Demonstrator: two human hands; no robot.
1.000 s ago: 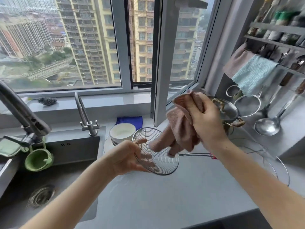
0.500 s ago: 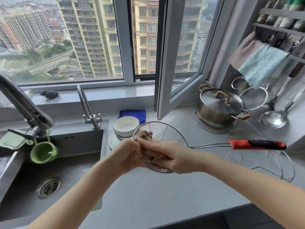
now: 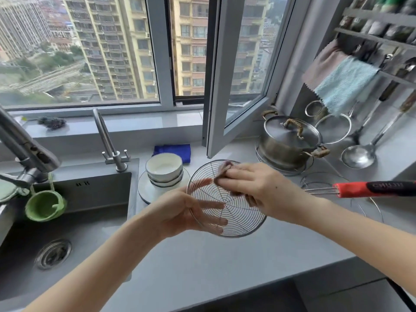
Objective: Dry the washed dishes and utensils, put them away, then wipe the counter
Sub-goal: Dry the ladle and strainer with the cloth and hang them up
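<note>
Supports skimmer [image 3: 234, 213] above counter [image 3: 202, 266], just right of bowls [image 3: 163, 164], on spread straight fingers [image 3: 215, 204] of left hand [image 3: 180, 212] behind mesh, giving backing against right hand [image 3: 258, 190] clasping bunched cloth [image 3: 225, 168] and pressing it onto wires.

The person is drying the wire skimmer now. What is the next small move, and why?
Probably sweep the cloth down across the lower mesh. The right hand holds it against only the upper part of the wire skimmer, while the left hand backs the mesh from behind.

shiny metal wire skimmer [image 3: 234, 212], seemingly plastic red handle [image 3: 369, 188], soft pink cloth [image 3: 224, 168]
</note>
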